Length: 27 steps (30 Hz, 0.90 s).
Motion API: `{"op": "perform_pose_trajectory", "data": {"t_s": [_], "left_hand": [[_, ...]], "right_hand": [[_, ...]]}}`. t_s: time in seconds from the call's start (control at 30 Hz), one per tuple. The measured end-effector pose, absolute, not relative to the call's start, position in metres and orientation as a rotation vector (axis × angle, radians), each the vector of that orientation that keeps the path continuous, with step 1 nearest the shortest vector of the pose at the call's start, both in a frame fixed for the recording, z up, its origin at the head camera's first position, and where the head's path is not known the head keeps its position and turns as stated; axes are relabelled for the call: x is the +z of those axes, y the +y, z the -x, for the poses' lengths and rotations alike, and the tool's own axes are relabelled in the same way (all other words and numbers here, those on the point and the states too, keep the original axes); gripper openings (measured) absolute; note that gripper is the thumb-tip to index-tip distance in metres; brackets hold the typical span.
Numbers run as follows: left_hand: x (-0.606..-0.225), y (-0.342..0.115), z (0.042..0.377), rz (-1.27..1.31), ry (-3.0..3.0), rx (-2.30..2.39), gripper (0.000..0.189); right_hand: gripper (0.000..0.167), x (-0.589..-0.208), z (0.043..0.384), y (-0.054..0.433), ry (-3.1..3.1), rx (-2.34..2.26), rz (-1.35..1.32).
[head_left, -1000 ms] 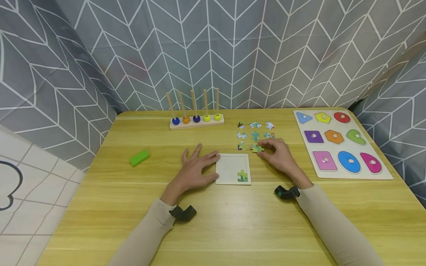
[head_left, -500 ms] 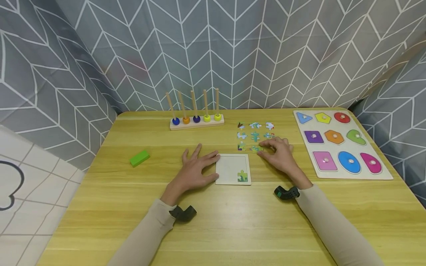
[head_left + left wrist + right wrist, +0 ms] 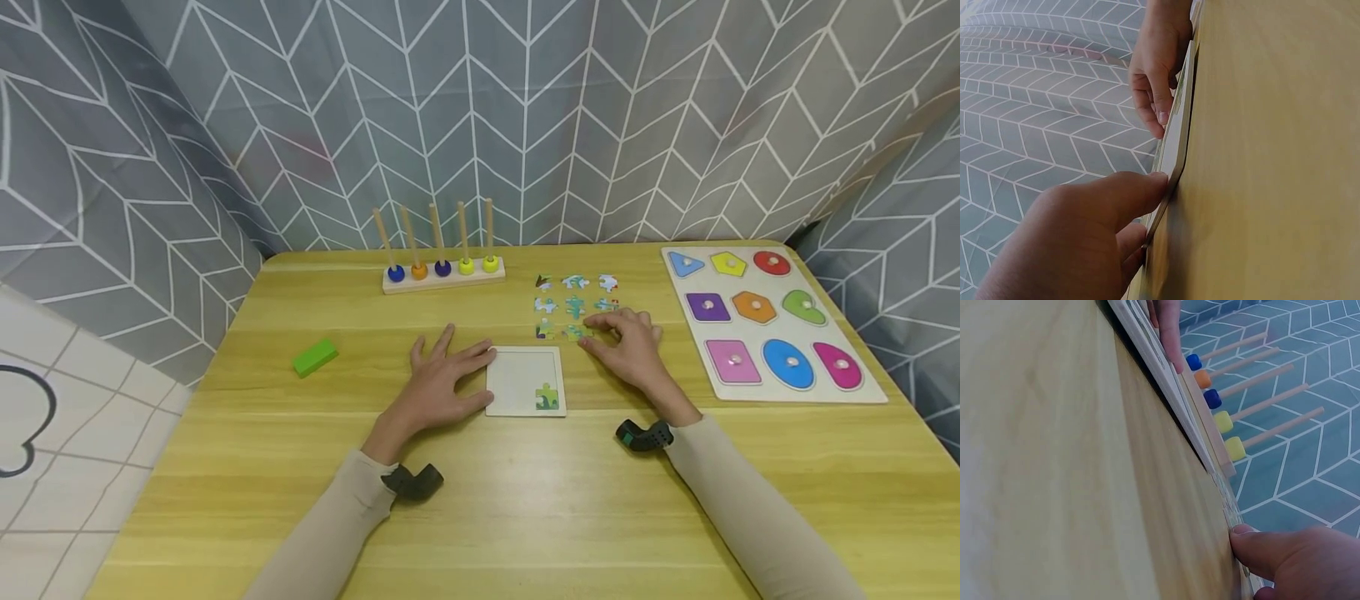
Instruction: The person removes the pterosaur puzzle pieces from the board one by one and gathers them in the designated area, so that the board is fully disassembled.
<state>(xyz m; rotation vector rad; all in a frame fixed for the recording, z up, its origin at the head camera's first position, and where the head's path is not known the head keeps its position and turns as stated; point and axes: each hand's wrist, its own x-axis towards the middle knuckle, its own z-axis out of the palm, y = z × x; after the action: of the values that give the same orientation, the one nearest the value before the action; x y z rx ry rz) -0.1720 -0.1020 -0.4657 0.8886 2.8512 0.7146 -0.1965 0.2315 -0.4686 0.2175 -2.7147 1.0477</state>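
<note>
A shallow white puzzle tray (image 3: 520, 375) lies mid-table, with one green jigsaw piece (image 3: 547, 397) in its near right corner. My left hand (image 3: 442, 387) rests at the tray's left side, fingers spread, thumb and a fingertip touching the edge. In the left wrist view the thumb (image 3: 1141, 190) lies along that edge. Beyond the tray several loose jigsaw pieces (image 3: 575, 306) lie in rows. With thumb and forefinger, my right hand (image 3: 630, 346) pinches a green jigsaw piece (image 3: 576, 332) in the nearest row. The right wrist view shows the thumb (image 3: 1260, 547) at the pieces, seen edge-on.
A wooden peg stand (image 3: 444, 275) with coloured beads stands at the back. To the right lies a knobbed shape board (image 3: 765, 321). A green block (image 3: 315, 357) sits on the left of the wooden table (image 3: 525, 508), and a patterned curtain (image 3: 480, 125) hangs behind.
The jigsaw piece at my right fingers has shifted slightly left and away from me, lying straighter in its row. My left hand and the tray have stayed put.
</note>
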Motion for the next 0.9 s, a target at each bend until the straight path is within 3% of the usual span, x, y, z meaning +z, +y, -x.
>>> {"op": "perform_pose_trajectory", "data": {"t_s": [0.57, 0.9], "left_hand": [[-0.464, -0.102, 0.173, -0.880, 2.844, 0.706, 0.066], [-0.464, -0.102, 0.173, -0.884, 2.851, 0.695, 0.066]], "right_hand": [[0.040, -0.469, 0.195, 0.230, -2.650, 1.139, -0.240], [0.036, -0.464, 0.189, 0.219, -2.629, 1.057, -0.605]]}}
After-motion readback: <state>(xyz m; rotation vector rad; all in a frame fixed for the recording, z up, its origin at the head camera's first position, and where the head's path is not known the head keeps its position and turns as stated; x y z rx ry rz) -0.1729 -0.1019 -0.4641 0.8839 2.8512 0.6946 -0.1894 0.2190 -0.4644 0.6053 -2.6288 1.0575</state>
